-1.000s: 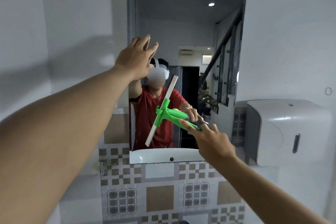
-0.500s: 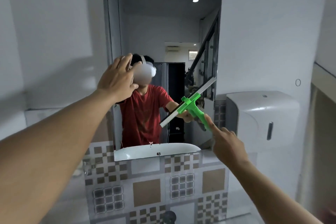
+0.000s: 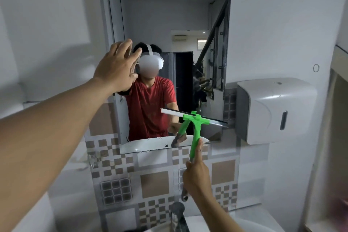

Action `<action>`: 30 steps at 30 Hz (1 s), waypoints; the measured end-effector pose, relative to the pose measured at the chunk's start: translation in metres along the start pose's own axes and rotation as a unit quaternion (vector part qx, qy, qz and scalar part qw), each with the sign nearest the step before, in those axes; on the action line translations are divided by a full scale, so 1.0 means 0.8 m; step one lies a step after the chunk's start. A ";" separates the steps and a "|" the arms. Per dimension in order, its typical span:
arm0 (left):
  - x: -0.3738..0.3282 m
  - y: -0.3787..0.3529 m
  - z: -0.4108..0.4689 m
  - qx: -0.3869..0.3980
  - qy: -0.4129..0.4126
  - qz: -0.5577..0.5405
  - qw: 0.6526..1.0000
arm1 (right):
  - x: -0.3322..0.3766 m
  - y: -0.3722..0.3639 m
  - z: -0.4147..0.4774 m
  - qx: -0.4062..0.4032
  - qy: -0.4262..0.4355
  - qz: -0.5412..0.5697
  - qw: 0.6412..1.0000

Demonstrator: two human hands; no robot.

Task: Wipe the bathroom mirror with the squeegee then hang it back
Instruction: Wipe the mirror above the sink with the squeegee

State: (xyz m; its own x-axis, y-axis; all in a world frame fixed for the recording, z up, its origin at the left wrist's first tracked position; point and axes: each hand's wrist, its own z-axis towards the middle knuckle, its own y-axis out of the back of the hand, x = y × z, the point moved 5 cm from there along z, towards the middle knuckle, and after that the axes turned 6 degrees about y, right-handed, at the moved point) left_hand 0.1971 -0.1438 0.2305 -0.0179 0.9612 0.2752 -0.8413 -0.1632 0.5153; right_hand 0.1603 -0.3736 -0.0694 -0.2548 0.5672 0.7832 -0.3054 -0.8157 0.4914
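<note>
Now our right hand [image 3: 195,175] has its grip closed on the squeegee [image 3: 195,128], low at the mirror's [image 3: 169,24] five o'clock; left hand [image 3: 118,68] spread wide. We should keep the blade flat, pressure even.

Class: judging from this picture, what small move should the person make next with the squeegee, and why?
Probably draw the squeegee down: the right hand holds it with its blade level against the lower right of the mirror, and a strip of glass remains below.
</note>
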 end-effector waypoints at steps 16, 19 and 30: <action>0.000 -0.011 -0.022 -0.023 0.038 -0.016 0.999 | 0.089 -0.136 -0.034 0.043 0.061 0.171 0.982; 0.001 -0.014 -0.022 -0.023 0.036 -0.019 0.999 | 0.092 -0.135 -0.043 0.055 0.122 0.029 0.991; -0.001 -0.021 -0.023 -0.017 0.050 -0.016 0.998 | 0.078 -0.078 -0.022 0.133 0.260 -0.301 0.908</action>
State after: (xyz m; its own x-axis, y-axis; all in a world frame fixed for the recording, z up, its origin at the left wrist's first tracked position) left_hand 0.2012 -0.1378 0.2066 -0.0425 0.9834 0.1763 -0.8600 -0.1258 0.4945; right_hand 0.1477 -0.2851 -0.0577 -0.5345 0.8403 0.0905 -0.3178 -0.2990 0.8998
